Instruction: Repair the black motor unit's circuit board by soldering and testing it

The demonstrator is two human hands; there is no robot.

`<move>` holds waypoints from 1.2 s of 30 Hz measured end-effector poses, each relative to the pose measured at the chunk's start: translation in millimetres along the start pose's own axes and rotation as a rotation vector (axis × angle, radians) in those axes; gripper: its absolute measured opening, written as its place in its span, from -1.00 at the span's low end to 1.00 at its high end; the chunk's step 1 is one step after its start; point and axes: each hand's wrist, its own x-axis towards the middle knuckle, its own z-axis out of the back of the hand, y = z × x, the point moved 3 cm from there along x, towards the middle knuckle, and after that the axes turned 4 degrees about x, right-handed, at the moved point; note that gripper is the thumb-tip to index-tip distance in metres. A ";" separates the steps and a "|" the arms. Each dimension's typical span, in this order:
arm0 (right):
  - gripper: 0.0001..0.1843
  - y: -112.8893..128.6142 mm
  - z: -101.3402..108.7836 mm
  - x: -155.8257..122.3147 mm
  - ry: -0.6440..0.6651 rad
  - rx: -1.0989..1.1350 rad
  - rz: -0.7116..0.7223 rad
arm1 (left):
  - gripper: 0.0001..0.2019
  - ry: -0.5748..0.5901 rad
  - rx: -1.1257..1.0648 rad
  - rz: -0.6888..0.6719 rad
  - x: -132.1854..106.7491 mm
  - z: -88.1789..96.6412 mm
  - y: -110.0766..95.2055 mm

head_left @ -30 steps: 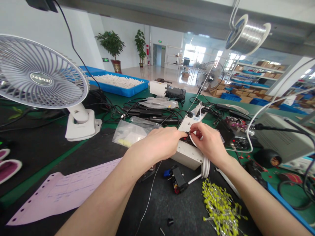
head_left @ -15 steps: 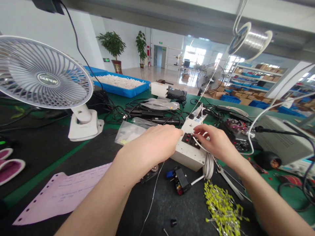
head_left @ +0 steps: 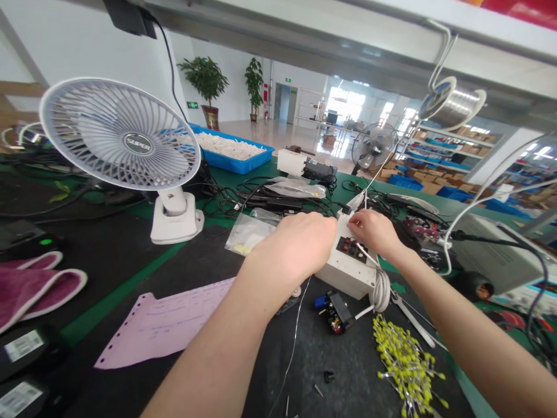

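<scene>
the white box (head_left: 348, 280) lies on the dark work surface, ahead of the person, with both hands at it. its black panel with red parts (head_left: 343, 248) faces up and is in plain view.

change noted: a second ago the fingers of both hands meet over this panel; now the right hand (head_left: 375, 232) is beyond it, at the far part of the box. in my judgement, handling is shifted off the panel, and the white lead (head_left: 369, 258) reaching it stands without finger support.

right hand: thumb and forefinger are drawn together; whether anything is pinched between them is too small to tell. left hand (head_left: 300, 239): curled, back toward the viewer, at the near left side of the box; its fingertips are hidden, so i cannot tell whether it grasps anything.

adjacent items: the coiled white cable (head_left: 382, 293) is just beside the box's right end. a black part with a blue piece (head_left: 339, 312) lies nearer the person, and a heap of yellow-tipped components (head_left: 404, 360) lies to its right.
</scene>
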 end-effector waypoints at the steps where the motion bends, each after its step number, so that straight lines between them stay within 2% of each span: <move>1: -0.74 1.5 0.9 -1.4 -0.001 -0.013 0.005 | -0.74 -0.006 -0.003 0.002 -0.7 0.4 0.8; 8: -0.74 5.5 1.4 -3.9 -0.024 -0.028 0.024 | -0.76 -0.030 -0.006 -0.002 -3.6 4.1 4.5; 11: -0.77 1.9 10.9 -14.9 -0.064 0.013 0.014 | -0.77 -0.023 -0.004 -0.009 -5.7 8.1 3.5; 13: -0.80 1.3 24.5 -31.9 -0.114 0.050 0.000 | -0.79 -0.006 -0.006 -0.014 -6.6 10.2 1.2; 16: -0.83 10.8 50.0 -72.7 -0.176 0.129 -0.026 | -0.79 0.018 -0.012 -0.026 -6.5 11.7 -3.3; 18: -0.81 26.7 63.5 -105.4 -0.186 0.187 -0.030 | -0.78 0.025 -0.016 -0.031 -5.9 11.2 -5.0; 20: -0.79 48.6 68.6 -136.2 -0.135 0.242 0.007 | -0.77 0.029 -0.016 -0.028 -5.5 10.0 -5.6; 23: -0.75 81.1 60.3 -169.1 -0.003 0.265 0.098 | -0.76 0.032 -0.006 -0.013 -5.7 9.5 -6.8; 26: -0.65 98.7 44.9 -181.6 0.068 0.159 0.116 | -0.76 0.049 0.001 -0.002 -7.3 13.3 -11.1; 30: -0.53 102.4 31.7 -180.3 0.147 0.081 0.062 | -0.77 0.086 0.002 0.003 -10.5 21.0 -18.1; 36: -0.45 105.3 27.1 -181.0 0.243 0.144 -0.022 | -0.78 0.087 -0.012 -0.004 -12.0 22.2 -19.6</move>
